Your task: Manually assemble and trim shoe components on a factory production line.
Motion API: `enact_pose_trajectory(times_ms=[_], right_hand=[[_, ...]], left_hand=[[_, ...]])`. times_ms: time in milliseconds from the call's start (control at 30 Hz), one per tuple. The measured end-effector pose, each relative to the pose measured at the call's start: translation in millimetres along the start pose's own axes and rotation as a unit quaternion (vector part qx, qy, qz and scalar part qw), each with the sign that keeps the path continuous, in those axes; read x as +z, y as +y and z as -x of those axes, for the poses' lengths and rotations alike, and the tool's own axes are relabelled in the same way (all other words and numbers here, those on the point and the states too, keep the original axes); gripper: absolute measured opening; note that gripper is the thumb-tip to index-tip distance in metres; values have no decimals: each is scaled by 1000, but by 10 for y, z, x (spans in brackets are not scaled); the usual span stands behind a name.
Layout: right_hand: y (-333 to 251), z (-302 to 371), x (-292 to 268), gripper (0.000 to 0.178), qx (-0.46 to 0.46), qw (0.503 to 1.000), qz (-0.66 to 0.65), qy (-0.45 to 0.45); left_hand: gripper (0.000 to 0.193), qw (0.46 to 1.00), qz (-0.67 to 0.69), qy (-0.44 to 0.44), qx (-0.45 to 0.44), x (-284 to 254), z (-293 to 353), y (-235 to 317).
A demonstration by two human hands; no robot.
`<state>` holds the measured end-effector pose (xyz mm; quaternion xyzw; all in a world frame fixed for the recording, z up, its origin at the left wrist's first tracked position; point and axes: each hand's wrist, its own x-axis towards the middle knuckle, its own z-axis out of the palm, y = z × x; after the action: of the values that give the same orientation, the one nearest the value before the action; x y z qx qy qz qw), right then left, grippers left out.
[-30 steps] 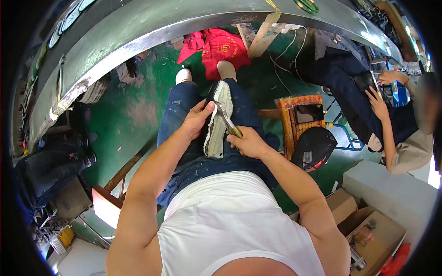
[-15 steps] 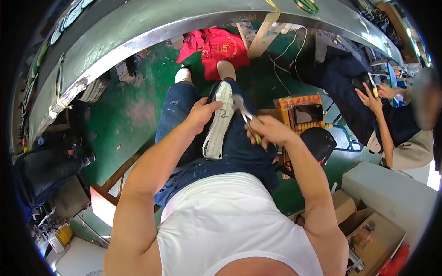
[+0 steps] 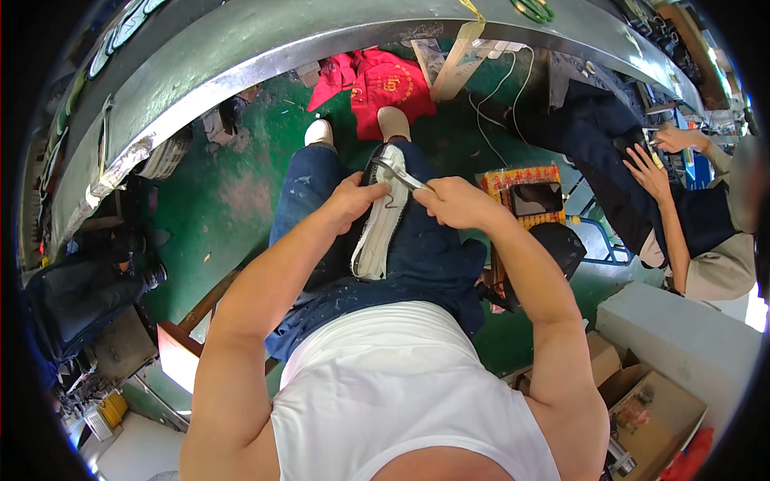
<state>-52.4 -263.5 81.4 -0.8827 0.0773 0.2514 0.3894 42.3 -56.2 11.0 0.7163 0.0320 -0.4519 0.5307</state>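
Observation:
A shoe [image 3: 378, 232] lies bottom up along my right thigh, its white underside showing a dark handwritten mark and its black upper visible at the edges. My left hand [image 3: 357, 199] grips it from the left side, thumb pressed on the white bottom. In my right hand [image 3: 459, 202] is a pair of lasting pliers [image 3: 405, 175], closed in the fist. Their metal head rests at the toe end of the shoe, just beyond my left thumb. Whether the jaws grip the upper's edge cannot be made out.
A metal-edged workbench [image 3: 265, 68] curves across the front. Red cloth [image 3: 389, 84] lies by my feet on the green floor. To the right are a phone [image 3: 537, 200] on a yellow-red package, a black round-edged object [image 3: 555, 250] and a co-worker's hand [image 3: 648, 172]. Cardboard boxes [image 3: 666, 409] stand lower right.
My right hand has turned the pliers and brought their head left onto the shoe's toe end. My left hand stays on the shoe. The co-worker's hands have shifted slightly.

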Motion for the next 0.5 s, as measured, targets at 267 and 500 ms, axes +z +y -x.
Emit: enact_pose_trajectory(times_ms=[267, 500], right_hand=[[4, 522, 61, 38, -66, 988, 8, -137], [-2, 460, 509, 31, -128, 978, 160, 32]], left_hand=[[110, 987, 2, -95, -126, -146, 21, 229], [80, 989, 54, -73, -114, -140, 121, 230]])
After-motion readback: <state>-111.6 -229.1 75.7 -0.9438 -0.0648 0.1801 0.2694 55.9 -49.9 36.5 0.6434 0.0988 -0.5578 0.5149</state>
